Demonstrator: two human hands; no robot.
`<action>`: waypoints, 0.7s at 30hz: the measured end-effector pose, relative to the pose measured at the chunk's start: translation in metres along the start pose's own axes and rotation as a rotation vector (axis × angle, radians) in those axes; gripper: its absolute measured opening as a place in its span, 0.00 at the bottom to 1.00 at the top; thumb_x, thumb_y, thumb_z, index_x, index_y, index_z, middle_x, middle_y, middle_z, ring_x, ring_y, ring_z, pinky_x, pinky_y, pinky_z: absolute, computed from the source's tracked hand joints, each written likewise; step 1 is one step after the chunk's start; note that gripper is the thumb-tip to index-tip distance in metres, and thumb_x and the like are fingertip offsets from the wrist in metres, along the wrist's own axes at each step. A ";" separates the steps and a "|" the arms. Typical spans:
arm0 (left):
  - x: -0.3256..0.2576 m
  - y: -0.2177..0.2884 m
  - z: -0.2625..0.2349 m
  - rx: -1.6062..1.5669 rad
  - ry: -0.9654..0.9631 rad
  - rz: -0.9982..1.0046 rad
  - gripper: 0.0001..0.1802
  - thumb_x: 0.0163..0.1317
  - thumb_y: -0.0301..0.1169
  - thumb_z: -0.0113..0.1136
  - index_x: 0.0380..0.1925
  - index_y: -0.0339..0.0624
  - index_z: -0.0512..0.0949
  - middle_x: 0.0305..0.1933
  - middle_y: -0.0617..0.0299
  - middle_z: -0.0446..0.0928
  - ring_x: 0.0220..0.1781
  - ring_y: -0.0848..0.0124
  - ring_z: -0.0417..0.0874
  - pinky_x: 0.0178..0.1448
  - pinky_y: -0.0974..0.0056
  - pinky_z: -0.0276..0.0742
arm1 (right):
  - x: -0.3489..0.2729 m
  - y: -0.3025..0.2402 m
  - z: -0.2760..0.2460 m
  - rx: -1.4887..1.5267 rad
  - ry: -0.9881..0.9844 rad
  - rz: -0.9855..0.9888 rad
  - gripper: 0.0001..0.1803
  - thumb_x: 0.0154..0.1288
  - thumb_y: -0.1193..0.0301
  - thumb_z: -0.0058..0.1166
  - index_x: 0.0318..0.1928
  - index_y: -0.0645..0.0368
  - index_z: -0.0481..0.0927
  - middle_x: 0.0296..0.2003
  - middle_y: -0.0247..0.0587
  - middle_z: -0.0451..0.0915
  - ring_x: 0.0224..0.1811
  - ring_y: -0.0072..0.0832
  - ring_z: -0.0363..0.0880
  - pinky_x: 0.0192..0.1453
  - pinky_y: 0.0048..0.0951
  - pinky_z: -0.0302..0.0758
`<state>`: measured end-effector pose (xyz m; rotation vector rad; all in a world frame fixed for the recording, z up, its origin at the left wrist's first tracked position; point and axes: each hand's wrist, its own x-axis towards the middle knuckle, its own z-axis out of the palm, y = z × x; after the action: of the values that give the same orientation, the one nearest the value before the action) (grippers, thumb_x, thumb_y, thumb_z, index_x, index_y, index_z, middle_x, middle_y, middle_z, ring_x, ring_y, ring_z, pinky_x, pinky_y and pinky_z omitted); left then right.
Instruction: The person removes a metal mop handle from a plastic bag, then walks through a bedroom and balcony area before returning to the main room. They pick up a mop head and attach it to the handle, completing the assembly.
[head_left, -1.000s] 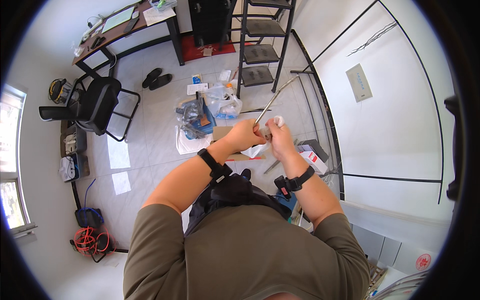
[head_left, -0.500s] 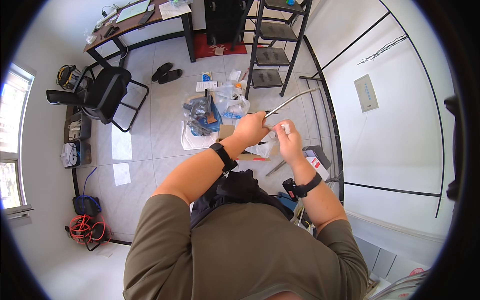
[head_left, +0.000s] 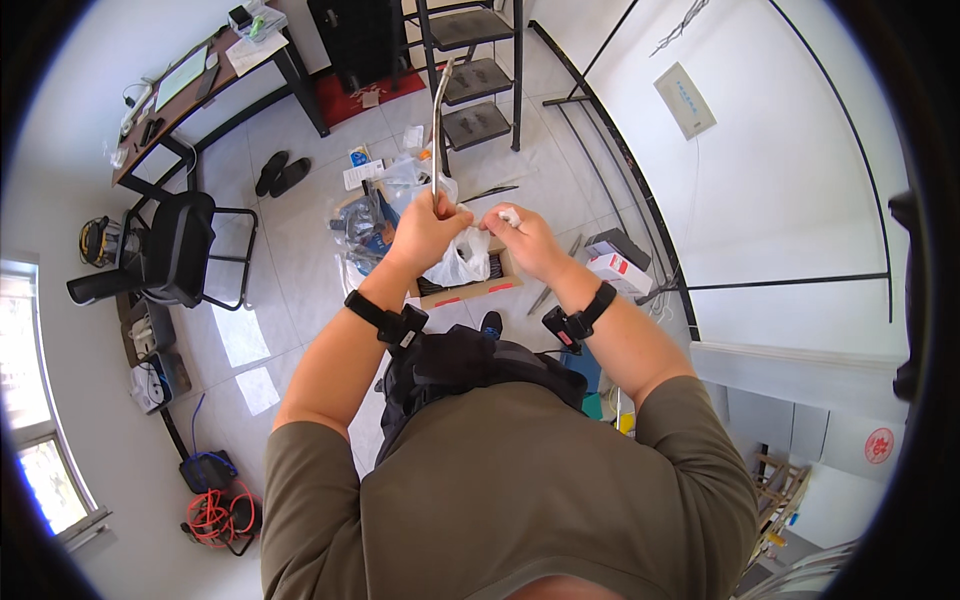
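Observation:
My left hand (head_left: pixel 428 238) is closed around the lower end of a slim, slightly bent silver metal tube (head_left: pixel 437 130), which points up and away from me. Close beside it, my right hand (head_left: pixel 527 243) pinches a small white crumpled wad (head_left: pixel 510 216), perhaps tissue or cloth. The fingertips of the two hands are a short gap apart. Beneath them an open cardboard box (head_left: pixel 470 292) stands on the floor, with a white plastic bag (head_left: pixel 462 257) and dark items in it. The tube's lower end is hidden in my left fist.
A black step ladder (head_left: pixel 478 82) stands ahead. Bagged items (head_left: pixel 365 222) lie left of the box; a white and red box (head_left: pixel 618 272) sits to the right. At the left are a black chair (head_left: pixel 180 245), a desk (head_left: pixel 180 95) and a coiled orange hose (head_left: pixel 218 517).
My view has turned to the right. The tube has swung from slanting right to nearly straight ahead. My hands have drawn apart slightly, and the box below shows more fully.

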<state>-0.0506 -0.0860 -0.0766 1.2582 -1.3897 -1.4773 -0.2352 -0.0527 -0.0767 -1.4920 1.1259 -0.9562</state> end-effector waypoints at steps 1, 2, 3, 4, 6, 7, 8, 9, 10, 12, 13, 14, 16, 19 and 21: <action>0.001 0.003 -0.001 0.022 0.029 0.056 0.18 0.54 0.26 0.64 0.22 0.43 0.60 0.24 0.62 0.74 0.28 0.77 0.72 0.31 0.69 0.70 | 0.002 -0.004 0.000 0.008 -0.025 -0.025 0.18 0.71 0.59 0.43 0.36 0.61 0.77 0.31 0.31 0.75 0.37 0.20 0.70 0.45 0.22 0.67; 0.001 0.005 -0.003 0.047 0.059 0.082 0.18 0.53 0.25 0.64 0.22 0.43 0.60 0.24 0.62 0.74 0.27 0.78 0.71 0.31 0.69 0.69 | 0.003 -0.007 0.000 0.002 -0.045 -0.007 0.19 0.72 0.58 0.43 0.36 0.61 0.77 0.31 0.31 0.75 0.37 0.20 0.70 0.46 0.22 0.67; 0.002 0.008 -0.005 0.071 0.092 0.086 0.18 0.53 0.25 0.64 0.22 0.43 0.60 0.25 0.63 0.74 0.27 0.78 0.70 0.31 0.70 0.69 | 0.004 -0.009 0.000 0.016 -0.075 -0.040 0.19 0.72 0.58 0.41 0.34 0.61 0.77 0.31 0.31 0.75 0.37 0.20 0.70 0.45 0.22 0.67; 0.004 0.009 -0.009 0.017 0.117 0.096 0.18 0.53 0.24 0.64 0.22 0.44 0.60 0.25 0.63 0.74 0.28 0.78 0.70 0.32 0.70 0.69 | 0.004 -0.009 -0.001 0.047 -0.102 -0.017 0.19 0.72 0.58 0.41 0.34 0.61 0.77 0.30 0.31 0.75 0.36 0.19 0.69 0.44 0.22 0.67; 0.008 0.009 -0.019 -0.125 0.152 0.143 0.18 0.54 0.21 0.63 0.22 0.46 0.59 0.27 0.64 0.74 0.29 0.79 0.71 0.33 0.72 0.69 | 0.004 -0.002 -0.004 0.128 -0.164 -0.006 0.20 0.72 0.59 0.40 0.32 0.60 0.77 0.29 0.30 0.74 0.35 0.19 0.68 0.43 0.22 0.66; 0.013 0.008 -0.025 -0.213 0.216 0.186 0.19 0.52 0.20 0.63 0.21 0.46 0.60 0.26 0.64 0.73 0.29 0.78 0.71 0.35 0.72 0.69 | 0.002 0.005 -0.007 0.109 -0.173 -0.042 0.19 0.72 0.59 0.41 0.29 0.59 0.76 0.26 0.29 0.72 0.32 0.18 0.66 0.40 0.22 0.65; 0.020 0.006 -0.033 -0.199 0.310 0.207 0.19 0.52 0.19 0.63 0.21 0.46 0.60 0.25 0.65 0.72 0.30 0.77 0.72 0.37 0.71 0.69 | 0.001 0.014 -0.009 0.063 -0.138 0.085 0.19 0.71 0.59 0.42 0.28 0.58 0.75 0.24 0.28 0.70 0.30 0.17 0.65 0.37 0.23 0.64; 0.025 0.004 -0.048 -0.158 0.387 0.130 0.19 0.52 0.19 0.63 0.21 0.46 0.60 0.25 0.65 0.72 0.30 0.76 0.72 0.37 0.71 0.70 | -0.001 0.025 -0.011 0.046 -0.121 0.141 0.19 0.70 0.59 0.43 0.26 0.57 0.75 0.21 0.27 0.69 0.27 0.17 0.64 0.34 0.23 0.63; 0.029 0.001 -0.062 -0.143 0.451 0.114 0.19 0.52 0.19 0.62 0.21 0.46 0.60 0.24 0.65 0.71 0.30 0.76 0.73 0.37 0.70 0.70 | -0.002 0.037 -0.015 0.005 -0.102 0.232 0.19 0.69 0.59 0.44 0.25 0.56 0.74 0.19 0.27 0.67 0.25 0.17 0.63 0.32 0.23 0.61; 0.030 -0.013 -0.068 -0.008 0.486 0.048 0.17 0.53 0.21 0.62 0.21 0.45 0.60 0.24 0.64 0.71 0.29 0.76 0.70 0.36 0.70 0.69 | -0.006 0.060 -0.025 -0.033 -0.116 0.250 0.19 0.69 0.59 0.44 0.24 0.55 0.73 0.18 0.27 0.67 0.25 0.17 0.63 0.32 0.23 0.61; 0.031 -0.017 -0.071 0.055 0.506 -0.047 0.17 0.53 0.22 0.62 0.21 0.44 0.61 0.24 0.64 0.71 0.28 0.77 0.69 0.35 0.69 0.69 | -0.005 0.069 -0.027 -0.104 -0.106 0.360 0.19 0.69 0.59 0.44 0.23 0.55 0.73 0.18 0.27 0.67 0.25 0.17 0.63 0.31 0.23 0.61; 0.035 -0.018 -0.075 -0.030 0.491 0.035 0.17 0.54 0.22 0.61 0.21 0.45 0.60 0.24 0.64 0.71 0.28 0.76 0.70 0.36 0.69 0.69 | -0.002 0.076 -0.029 -0.032 -0.122 0.285 0.19 0.69 0.59 0.43 0.24 0.55 0.73 0.18 0.27 0.67 0.25 0.17 0.63 0.32 0.23 0.61; 0.033 -0.018 -0.074 -0.196 0.444 0.033 0.16 0.56 0.22 0.59 0.21 0.45 0.60 0.24 0.64 0.70 0.29 0.75 0.71 0.38 0.69 0.70 | -0.002 0.081 -0.026 0.039 -0.118 0.344 0.19 0.69 0.58 0.43 0.24 0.56 0.73 0.19 0.27 0.68 0.25 0.17 0.63 0.32 0.23 0.62; 0.038 -0.001 -0.071 -0.413 0.294 0.059 0.12 0.62 0.22 0.53 0.25 0.48 0.61 0.29 0.65 0.71 0.34 0.72 0.77 0.40 0.68 0.71 | 0.011 0.066 -0.027 0.090 0.024 0.207 0.18 0.69 0.59 0.42 0.28 0.57 0.75 0.27 0.28 0.73 0.29 0.18 0.66 0.37 0.23 0.64; 0.034 0.010 -0.065 -0.616 0.151 0.074 0.10 0.65 0.25 0.50 0.28 0.49 0.61 0.30 0.65 0.71 0.34 0.71 0.78 0.38 0.67 0.71 | 0.019 0.045 -0.024 0.170 0.058 0.140 0.17 0.70 0.59 0.42 0.31 0.57 0.75 0.30 0.29 0.74 0.32 0.19 0.67 0.40 0.22 0.65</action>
<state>0.0024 -0.1364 -0.0680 0.8884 -0.7789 -1.5570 -0.2612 -0.0805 -0.1156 -1.2396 1.1452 -0.9771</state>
